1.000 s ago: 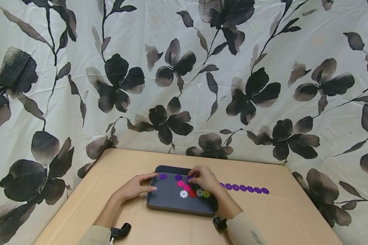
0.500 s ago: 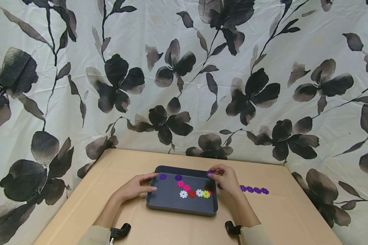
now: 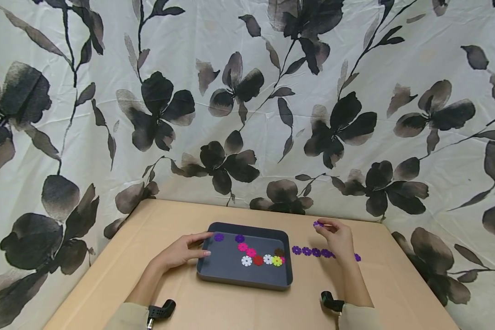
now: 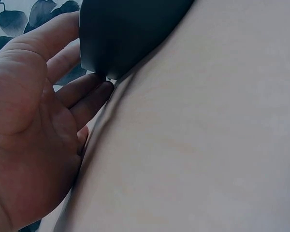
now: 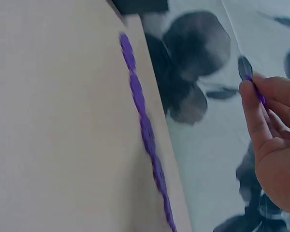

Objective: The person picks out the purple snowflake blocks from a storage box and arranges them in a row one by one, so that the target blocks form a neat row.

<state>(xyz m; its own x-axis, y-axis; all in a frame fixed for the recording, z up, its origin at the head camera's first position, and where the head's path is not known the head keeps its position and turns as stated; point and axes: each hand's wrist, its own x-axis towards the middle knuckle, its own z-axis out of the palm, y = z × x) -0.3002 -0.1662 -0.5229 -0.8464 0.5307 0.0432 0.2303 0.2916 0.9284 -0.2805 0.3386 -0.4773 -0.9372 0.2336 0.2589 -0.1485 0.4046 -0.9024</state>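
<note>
My left hand (image 3: 183, 250) grips the left side of a dark grey tray (image 3: 231, 278), thumb and index finger over the rim. In the left wrist view, lower fingers (image 4: 89, 101) lie against the tray's outer base (image 4: 125, 38). My right hand (image 3: 340, 240) pinches a purple flower-shaped interlocking disc (image 3: 318, 224) between thumb and fingertips, raised above the table. Below it runs a row of purple discs (image 3: 306, 251), partly hidden by this hand. In the right wrist view the held disc (image 5: 259, 92) shows nearly edge-on.
Inside the tray lie two purple discs (image 3: 239, 239), pink discs (image 3: 251, 252), a red one (image 3: 258, 260), white ones (image 3: 246, 261), a yellow one (image 3: 277, 261) and a brown one (image 3: 279, 252). A flower-print cloth (image 3: 247, 137) hangs behind the tan table (image 3: 247, 307).
My right hand has lifted a purple disc out of the tray and carried it right, over the row. My left hand has stayed at the tray's left side.
</note>
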